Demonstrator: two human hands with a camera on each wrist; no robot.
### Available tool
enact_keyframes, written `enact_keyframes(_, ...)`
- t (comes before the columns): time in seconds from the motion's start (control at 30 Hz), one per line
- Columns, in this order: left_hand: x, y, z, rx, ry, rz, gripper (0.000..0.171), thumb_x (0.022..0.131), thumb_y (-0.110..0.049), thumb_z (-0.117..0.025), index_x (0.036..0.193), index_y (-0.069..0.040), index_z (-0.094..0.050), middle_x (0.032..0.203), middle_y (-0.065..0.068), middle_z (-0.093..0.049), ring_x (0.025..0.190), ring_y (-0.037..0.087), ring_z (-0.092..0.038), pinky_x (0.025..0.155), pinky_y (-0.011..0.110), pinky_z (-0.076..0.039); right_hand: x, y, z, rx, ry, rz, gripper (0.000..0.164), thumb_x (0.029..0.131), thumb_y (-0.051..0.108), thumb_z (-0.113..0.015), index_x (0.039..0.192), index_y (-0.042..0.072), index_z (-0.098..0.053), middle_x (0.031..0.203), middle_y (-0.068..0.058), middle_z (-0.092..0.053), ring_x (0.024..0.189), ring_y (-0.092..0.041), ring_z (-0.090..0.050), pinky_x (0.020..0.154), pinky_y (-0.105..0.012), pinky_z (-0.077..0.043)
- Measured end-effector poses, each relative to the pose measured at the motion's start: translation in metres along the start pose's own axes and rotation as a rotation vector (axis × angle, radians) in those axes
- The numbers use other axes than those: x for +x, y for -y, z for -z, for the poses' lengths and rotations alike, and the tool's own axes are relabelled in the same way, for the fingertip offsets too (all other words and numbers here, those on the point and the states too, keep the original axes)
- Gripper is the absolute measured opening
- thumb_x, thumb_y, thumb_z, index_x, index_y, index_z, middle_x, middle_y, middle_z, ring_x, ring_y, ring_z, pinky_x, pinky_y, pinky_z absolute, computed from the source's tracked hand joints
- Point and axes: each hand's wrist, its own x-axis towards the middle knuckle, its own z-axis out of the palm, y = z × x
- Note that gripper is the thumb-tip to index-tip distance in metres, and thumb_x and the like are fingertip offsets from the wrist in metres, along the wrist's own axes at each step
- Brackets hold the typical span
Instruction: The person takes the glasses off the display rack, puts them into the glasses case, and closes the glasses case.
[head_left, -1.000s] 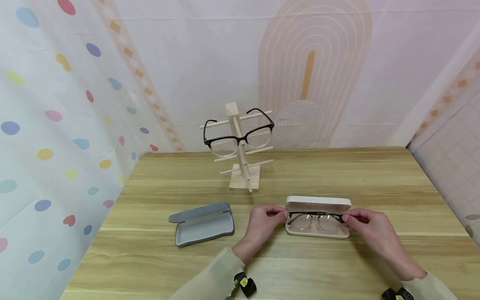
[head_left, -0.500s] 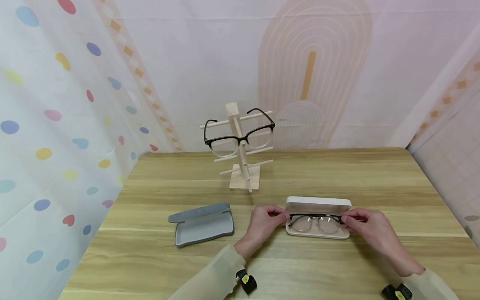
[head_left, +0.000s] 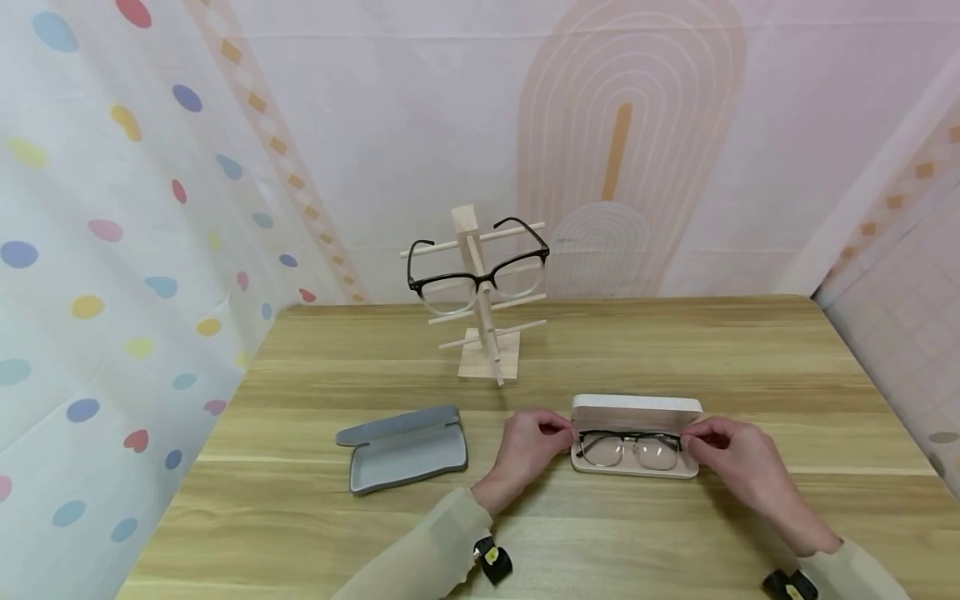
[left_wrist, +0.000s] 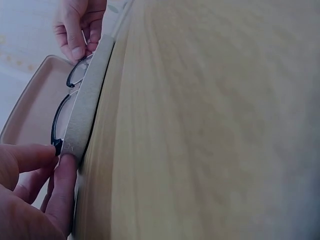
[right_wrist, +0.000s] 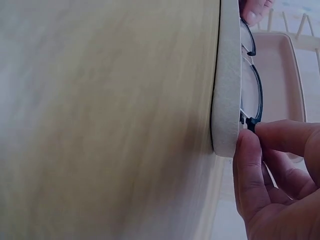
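Observation:
A pair of black-browed eyeglasses [head_left: 637, 435] sits low in the open white glasses case [head_left: 637, 402], lenses facing me. My left hand [head_left: 528, 450] pinches the left end of the frame between thumb and finger, and my right hand [head_left: 738, 462] pinches the right end. Seen from the left wrist, the dark brow bar [left_wrist: 56, 117] shows just above the case's pale wall [left_wrist: 90, 95], with fingertips right at the rim. The right wrist view shows the black hinge corner [right_wrist: 252, 121] between thumb and finger. The case's pink-lined lid stands raised behind the glasses.
To the left lies a grey glasses case [head_left: 408, 458], its lid raised and no glasses inside. Farther back, a wooden display stand [head_left: 487, 354] with several pegs carries another pair of black-rimmed glasses [head_left: 480, 279]. A patterned cloth [head_left: 375, 125] hangs behind the wooden table [head_left: 300, 517].
The eyeglasses have sunk slightly deeper into the white case, with both hands keeping hold of their ends. The grey case and the stand have stayed put.

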Motion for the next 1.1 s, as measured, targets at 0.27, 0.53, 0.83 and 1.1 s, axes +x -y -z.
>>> enact_keyframes(0.27,-0.002,0.001,0.002,0.025,0.006,-0.028,0.007,0.089,-0.012,-0.077,0.086,-0.010,-0.083,0.085,-0.005,-0.076,0.079,0.001,-0.063,0.073,0.021,-0.053,-0.002,0.003,0.002,-0.018,0.017,-0.028,0.012,0.095,0.018,-0.073,0.100,0.010,-0.080,0.103,-0.006,-0.077,0.081,-0.009,-0.060,0.065,-0.023,-0.048)
enact_keyframes(0.53,-0.017,-0.005,0.008,-0.227,0.036,0.073,0.018,0.097,-0.004,-0.067,0.112,0.004,-0.073,0.105,0.010,-0.072,0.091,0.015,-0.068,0.077,0.027,-0.061,-0.012,0.002,0.009,-0.017,-0.060,-0.047,0.015,0.098,0.020,-0.067,0.103,0.009,-0.076,0.098,-0.005,-0.075,0.088,-0.012,-0.064,0.068,-0.021,-0.050)
enact_keyframes(0.83,-0.021,-0.018,0.007,-0.395,-0.019,0.100,0.040,0.104,-0.019,-0.060,0.137,0.005,-0.056,0.123,0.015,-0.064,0.112,0.027,-0.062,0.090,0.045,-0.059,-0.004,0.001,0.013,0.145,-0.133,-0.066,0.044,0.110,0.032,-0.049,0.131,-0.006,-0.059,0.124,-0.027,-0.065,0.107,-0.028,-0.064,0.076,-0.007,-0.046)
enact_keyframes(1.1,-0.013,-0.024,0.004,-0.454,0.019,0.125,0.050,0.108,-0.033,-0.055,0.144,0.002,-0.053,0.136,0.019,-0.059,0.126,0.035,-0.057,0.101,0.048,-0.055,0.006,0.003,0.014,0.336,0.108,-0.078,0.068,0.114,0.044,-0.032,0.152,-0.012,-0.036,0.142,-0.039,-0.049,0.120,-0.048,-0.060,0.090,-0.026,-0.057)
